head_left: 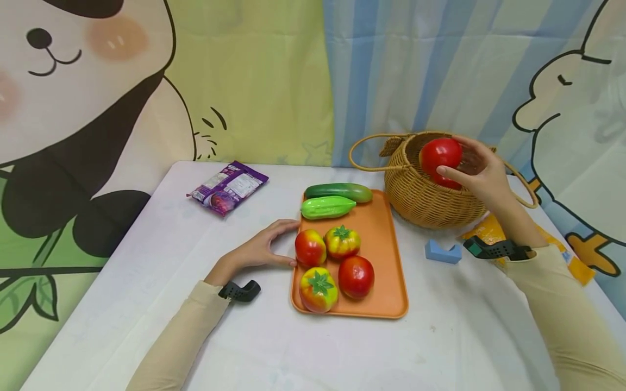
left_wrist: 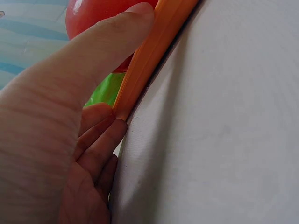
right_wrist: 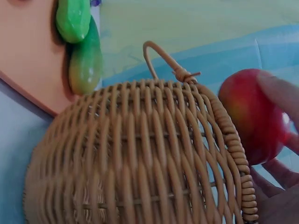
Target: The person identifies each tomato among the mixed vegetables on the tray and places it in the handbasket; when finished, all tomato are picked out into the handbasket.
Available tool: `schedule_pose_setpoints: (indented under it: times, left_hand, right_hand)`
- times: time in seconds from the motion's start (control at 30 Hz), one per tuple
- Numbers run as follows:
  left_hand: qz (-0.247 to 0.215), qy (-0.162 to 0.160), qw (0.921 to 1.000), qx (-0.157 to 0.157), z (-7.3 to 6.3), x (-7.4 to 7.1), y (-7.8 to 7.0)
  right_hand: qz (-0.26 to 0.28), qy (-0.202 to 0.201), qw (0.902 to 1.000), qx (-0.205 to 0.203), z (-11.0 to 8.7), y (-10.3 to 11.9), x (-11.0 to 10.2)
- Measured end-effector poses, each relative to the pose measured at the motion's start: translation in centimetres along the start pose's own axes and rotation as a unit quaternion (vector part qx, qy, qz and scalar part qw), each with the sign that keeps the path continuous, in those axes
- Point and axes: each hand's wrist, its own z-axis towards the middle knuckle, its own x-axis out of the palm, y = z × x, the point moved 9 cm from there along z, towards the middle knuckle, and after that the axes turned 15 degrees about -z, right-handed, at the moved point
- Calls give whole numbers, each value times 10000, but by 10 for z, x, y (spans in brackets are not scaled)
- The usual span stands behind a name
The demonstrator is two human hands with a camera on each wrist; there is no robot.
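Note:
My right hand grips a red toy tomato at the mouth of the wicker basket. In the right wrist view the tomato is beside the basket's rim, with a thumb and fingers around it. Part of another red item shows lower inside the basket. My left hand rests against the left edge of the orange tray, thumb and fingers spread apart. The left wrist view shows its fingertips at the tray's rim. Several red and yellow toy tomatoes lie on the tray.
A dark green cucumber and a lighter green vegetable lie at the tray's far end. A purple packet lies at the back left. Right of the tray are a blue block and a yellow-orange packet, partly behind the right arm.

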Motion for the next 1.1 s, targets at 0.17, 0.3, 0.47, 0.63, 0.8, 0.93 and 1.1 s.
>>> schedule_pose_setpoints:
  times: [0.17, 0.3, 0.47, 0.63, 0.8, 0.93, 1.1]
  left_hand:
    - [-22, -1, 10000, -10, 0, 1, -1]
    - [-21, -4, 10000, -5, 0, 1, -1]
    - [-19, 6, 10000, -21, 0, 1, 0]
    - [-51, -8, 10000, -45, 0, 0, -1]
    - [-57, 18, 10000, -28, -1, 2, -2]
    - [-37, 17, 10000, -54, 0, 2, 0]
    - [-34, -3, 10000, -24, -1, 1, -1]
  right_hand:
    - [-361, 306, 9986, 225, 8, -6, 3]
    - [-650, 579, 9953, 418, 13, -12, 7]
    - [-1029, 842, 9902, 438, 19, -14, 10]
    - [-1104, 1138, 9866, 376, 24, -14, 16]
    - [-1310, 1613, 9775, 354, 25, -17, 24]
    - [-1537, 1994, 9677, 127, 24, -15, 31]
    - [-1798, 2325, 9553, -314, 25, -10, 39]
